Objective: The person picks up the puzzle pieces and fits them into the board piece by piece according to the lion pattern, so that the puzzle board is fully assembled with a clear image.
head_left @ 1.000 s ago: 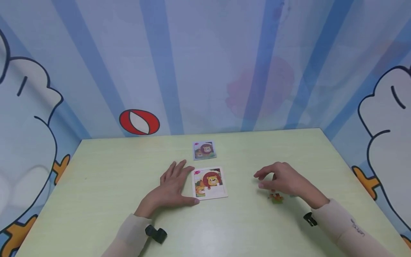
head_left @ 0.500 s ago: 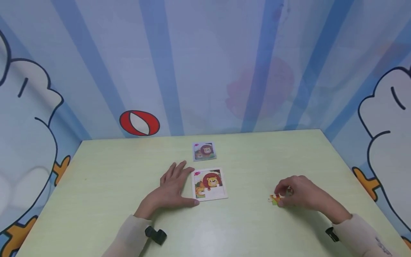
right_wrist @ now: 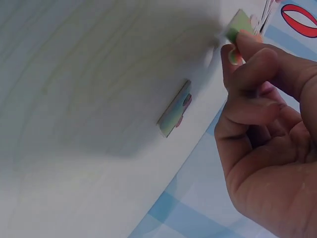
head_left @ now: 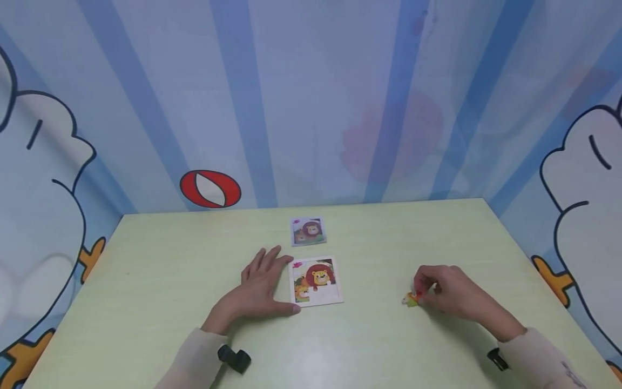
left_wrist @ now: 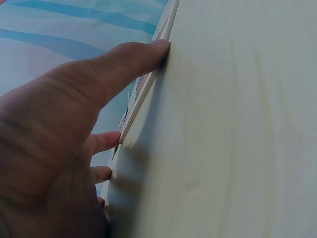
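Note:
A square lion jigsaw puzzle [head_left: 317,296] lies in its white frame on the table, with a white gap along its lower right. My left hand [head_left: 259,286] is spread beside it; the thumb and forefinger touch the frame's left edge. In the left wrist view the thumb [left_wrist: 133,57] presses against that thin edge. To the right, my right hand [head_left: 452,289] pinches a green and orange puzzle piece [head_left: 411,299] between thumb and forefinger. The right wrist view shows this puzzle piece [right_wrist: 239,25] lifted at the fingertips, with a second puzzle piece [right_wrist: 176,110] lying on the table nearby.
Behind the puzzle lies a small card [head_left: 308,231] with the same lion picture. The pale wooden table [head_left: 160,270] ends at a blue striped backdrop [head_left: 311,108] at the back and sides.
My right hand has moved right and down to the puzzle pieces and now pinches one, drawing it slightly left. My left hand stays at the frame's edge.

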`<action>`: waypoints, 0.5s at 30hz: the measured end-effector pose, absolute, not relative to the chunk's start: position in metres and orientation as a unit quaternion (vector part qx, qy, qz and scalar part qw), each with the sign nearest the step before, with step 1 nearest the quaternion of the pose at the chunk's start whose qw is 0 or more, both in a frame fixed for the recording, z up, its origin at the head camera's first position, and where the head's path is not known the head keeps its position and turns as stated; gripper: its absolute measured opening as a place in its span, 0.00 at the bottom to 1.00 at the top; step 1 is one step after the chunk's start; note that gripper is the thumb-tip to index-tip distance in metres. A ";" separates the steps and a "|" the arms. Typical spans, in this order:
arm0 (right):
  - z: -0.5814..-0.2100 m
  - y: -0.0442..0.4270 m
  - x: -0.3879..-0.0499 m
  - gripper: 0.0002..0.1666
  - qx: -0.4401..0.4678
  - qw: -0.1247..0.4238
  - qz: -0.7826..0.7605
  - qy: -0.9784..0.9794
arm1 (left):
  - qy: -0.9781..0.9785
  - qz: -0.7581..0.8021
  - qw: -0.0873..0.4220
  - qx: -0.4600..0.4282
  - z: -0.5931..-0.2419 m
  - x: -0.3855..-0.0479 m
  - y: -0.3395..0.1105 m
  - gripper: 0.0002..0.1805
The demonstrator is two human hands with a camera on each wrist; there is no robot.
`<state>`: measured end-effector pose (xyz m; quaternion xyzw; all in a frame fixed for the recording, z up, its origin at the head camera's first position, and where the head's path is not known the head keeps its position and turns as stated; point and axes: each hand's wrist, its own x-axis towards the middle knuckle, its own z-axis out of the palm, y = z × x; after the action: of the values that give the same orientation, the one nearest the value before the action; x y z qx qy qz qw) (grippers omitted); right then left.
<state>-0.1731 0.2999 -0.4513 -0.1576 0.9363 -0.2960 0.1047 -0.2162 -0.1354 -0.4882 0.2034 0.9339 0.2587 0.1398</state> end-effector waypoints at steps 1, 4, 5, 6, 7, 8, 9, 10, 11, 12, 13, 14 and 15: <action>-0.451 0.298 -0.174 0.10 -0.153 0.107 -0.303 0.935 | 0.934 0.258 0.140 0.203 -0.488 -0.216 -0.135 0.60; -0.450 0.294 -0.179 0.07 -0.147 0.110 -0.322 0.929 | 0.934 0.258 0.141 0.202 -0.488 -0.216 -0.135 0.60; -0.449 0.291 -0.180 0.07 -0.146 0.111 -0.330 0.926 | 0.934 0.258 0.141 0.202 -0.488 -0.216 -0.135 0.60; -0.449 0.289 -0.182 0.07 -0.147 0.110 -0.335 0.924 | 0.934 0.258 0.140 0.202 -0.489 -0.216 -0.135 0.60; -0.448 0.286 -0.184 0.07 -0.149 0.107 -0.337 0.923 | 0.935 0.257 0.140 0.201 -0.489 -0.216 -0.136 0.60; -0.447 0.283 -0.186 0.07 -0.153 0.104 -0.340 0.922 | 0.935 0.256 0.140 0.201 -0.489 -0.216 -0.136 0.61; -0.446 0.281 -0.188 0.07 -0.159 0.101 -0.341 0.921 | 0.936 0.254 0.141 0.201 -0.489 -0.216 -0.136 0.61; -0.445 0.277 -0.190 0.07 -0.165 0.098 -0.344 0.919 | 0.936 0.252 0.142 0.200 -0.489 -0.216 -0.136 0.61; -0.445 0.274 -0.193 0.07 -0.169 0.096 -0.347 0.918 | 0.936 0.251 0.142 0.200 -0.489 -0.216 -0.136 0.61; -0.445 0.270 -0.195 0.07 -0.173 0.094 -0.349 0.916 | 0.937 0.250 0.142 0.200 -0.489 -0.216 -0.136 0.61; -0.445 0.265 -0.196 0.08 -0.175 0.094 -0.353 0.914 | 0.937 0.250 0.142 0.200 -0.489 -0.216 -0.136 0.61; -0.445 0.260 -0.198 0.08 -0.176 0.096 -0.357 0.912 | 0.937 0.251 0.142 0.200 -0.489 -0.216 -0.136 0.60; -0.445 0.255 -0.200 0.08 -0.177 0.097 -0.361 0.911 | 0.936 0.252 0.142 0.200 -0.489 -0.216 -0.136 0.60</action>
<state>-0.2003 0.2551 -0.4451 -0.1769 0.9106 -0.3607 0.0971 -0.2157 -0.1360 -0.4891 0.2002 0.9362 0.2517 0.1416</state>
